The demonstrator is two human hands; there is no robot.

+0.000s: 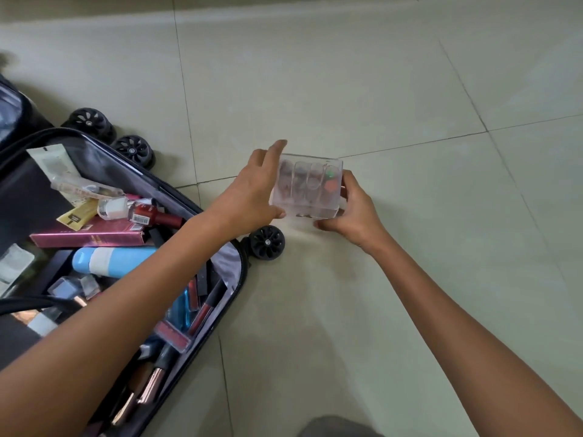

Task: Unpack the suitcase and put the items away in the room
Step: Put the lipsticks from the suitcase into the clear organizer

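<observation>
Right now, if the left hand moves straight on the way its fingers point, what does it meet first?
The left hand holds the clear box by its side. Past the fingertips only the floor shows, so the way looks free, though height is unclear.

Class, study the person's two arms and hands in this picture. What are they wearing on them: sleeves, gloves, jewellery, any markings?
The left arm and right arm are bare right to the frame's edge, with no sleeve in view. The left hand and right hand are ungloved. No watch or bracelet shows at either wrist, and no ring or marking shows on the visible fingers.
</observation>
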